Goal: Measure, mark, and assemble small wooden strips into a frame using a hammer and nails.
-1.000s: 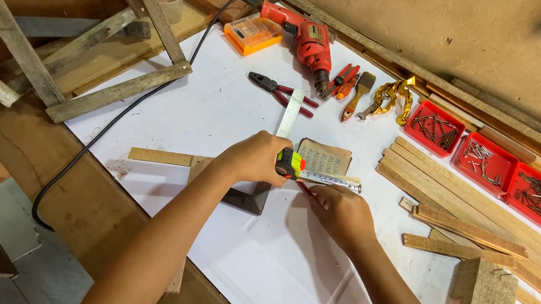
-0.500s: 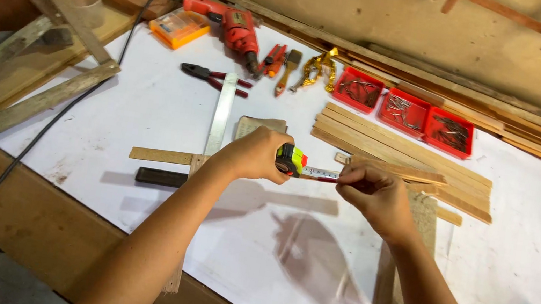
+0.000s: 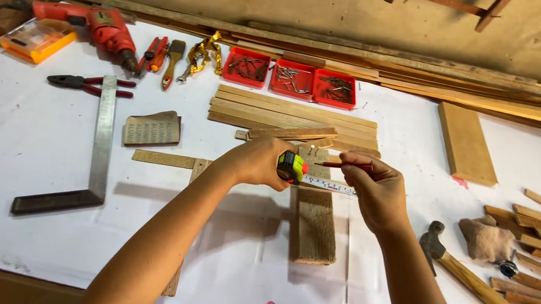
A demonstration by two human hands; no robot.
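While the left hand grips the tape measure mid-bench, the right hand pinches a red pencil — blade stretched between them above a wood block.

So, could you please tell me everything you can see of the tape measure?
The tape measure has a small yellow-green and black case, gripped in the left hand above the white table. Its pale blade is pulled out rightwards to the right hand, which also holds a red pencil. It hangs over a wooden plank.
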